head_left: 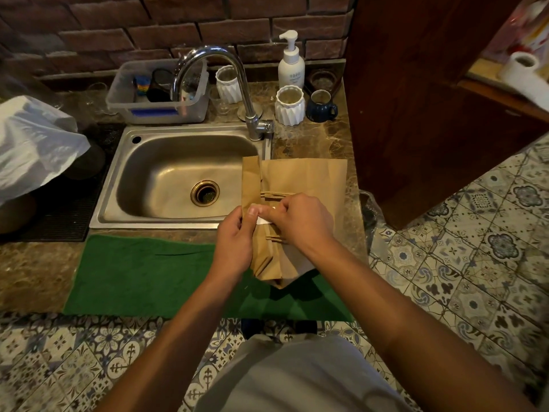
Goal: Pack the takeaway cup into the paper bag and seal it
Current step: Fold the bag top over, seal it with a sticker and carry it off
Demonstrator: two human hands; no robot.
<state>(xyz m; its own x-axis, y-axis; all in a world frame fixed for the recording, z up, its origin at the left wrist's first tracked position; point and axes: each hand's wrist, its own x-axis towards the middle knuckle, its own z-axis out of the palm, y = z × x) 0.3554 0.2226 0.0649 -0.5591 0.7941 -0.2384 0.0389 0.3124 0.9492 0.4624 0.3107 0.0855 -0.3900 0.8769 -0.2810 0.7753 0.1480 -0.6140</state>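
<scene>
A brown paper bag (309,179) stands on the counter to the right of the sink, its base on the green towel (142,275). Its top is folded over and the twisted paper handles show near my fingers. My left hand (234,239) pinches the bag's left edge, thumb on a small white sticker or tape strip (263,221). My right hand (300,221) presses that same strip against the bag. The takeaway cup is not visible; I cannot tell whether it is inside the bag.
A steel sink (178,179) with a curved tap (225,84) lies to the left. Behind the bag stand white ribbed cups (289,107), a blue mug (322,107) and a pump bottle (291,62). A clear tub (157,93) sits at the back; a white plastic bag (32,144) lies far left.
</scene>
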